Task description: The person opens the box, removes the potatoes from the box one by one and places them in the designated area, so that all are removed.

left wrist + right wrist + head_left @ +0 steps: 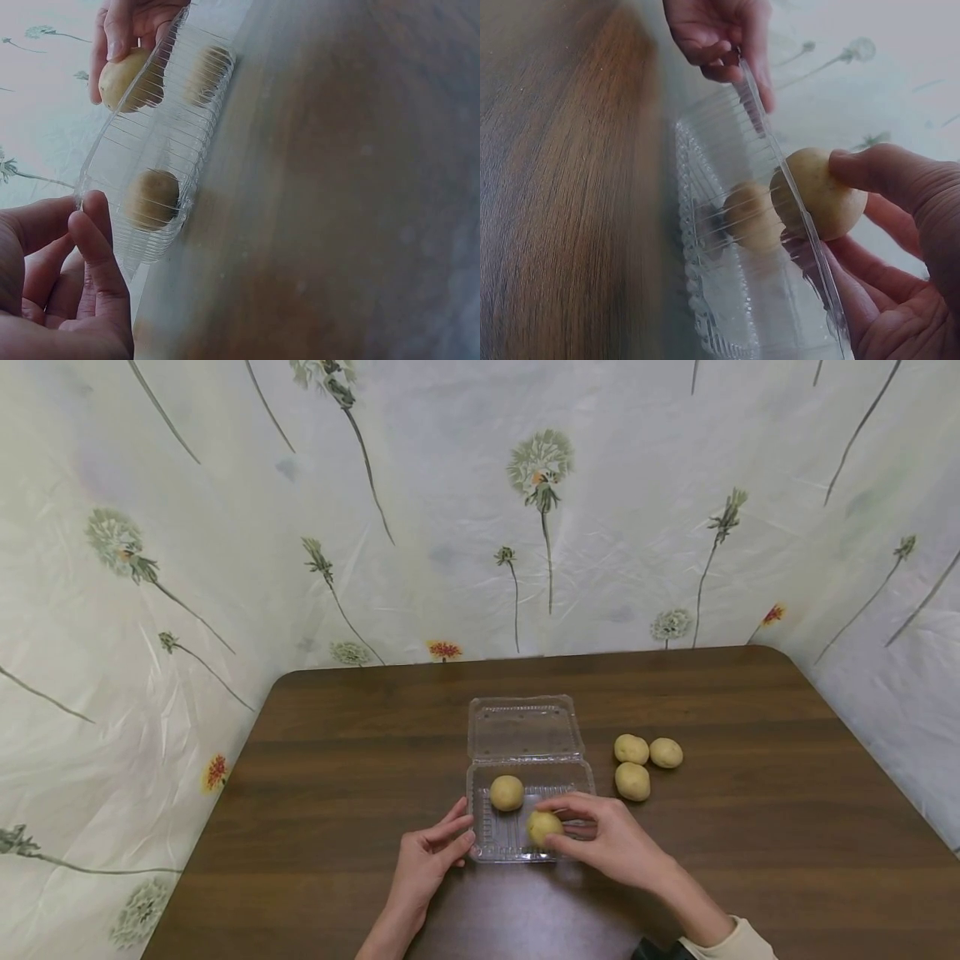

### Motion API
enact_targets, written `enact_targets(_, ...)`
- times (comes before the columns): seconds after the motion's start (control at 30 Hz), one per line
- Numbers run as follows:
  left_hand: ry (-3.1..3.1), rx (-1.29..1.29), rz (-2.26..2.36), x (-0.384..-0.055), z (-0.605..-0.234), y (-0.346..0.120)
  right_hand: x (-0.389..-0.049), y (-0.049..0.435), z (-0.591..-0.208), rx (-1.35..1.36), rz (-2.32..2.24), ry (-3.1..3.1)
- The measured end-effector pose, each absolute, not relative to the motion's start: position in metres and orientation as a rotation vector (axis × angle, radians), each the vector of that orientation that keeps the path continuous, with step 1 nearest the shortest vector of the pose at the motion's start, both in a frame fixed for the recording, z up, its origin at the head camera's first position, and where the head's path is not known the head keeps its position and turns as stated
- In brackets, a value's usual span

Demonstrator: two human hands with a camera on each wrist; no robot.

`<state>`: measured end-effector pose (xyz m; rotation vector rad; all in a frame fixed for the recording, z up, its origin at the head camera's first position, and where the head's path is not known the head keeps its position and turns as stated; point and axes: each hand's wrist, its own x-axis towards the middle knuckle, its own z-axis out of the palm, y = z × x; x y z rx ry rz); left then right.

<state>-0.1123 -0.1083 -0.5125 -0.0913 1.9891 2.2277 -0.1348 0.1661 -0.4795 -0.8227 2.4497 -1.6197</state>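
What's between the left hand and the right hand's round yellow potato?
The clear plastic container: its left side and a bare stretch of floor, in the head view.

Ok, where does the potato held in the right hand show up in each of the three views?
Head: held potato in the lower half, slightly right of centre, in the right hand.
Left wrist: held potato at upper left.
Right wrist: held potato right of centre.
Shared landmark: the clear plastic clamshell container, visible in all three.
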Motion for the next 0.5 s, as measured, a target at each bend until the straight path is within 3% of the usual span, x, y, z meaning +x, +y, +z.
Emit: enact_targets(0.5,2.01,-0.102,2.205,-0.1136,-0.5149,-0.1087,-0.1321,0.175,-0.4798,-0.798,-1.672,2.43)
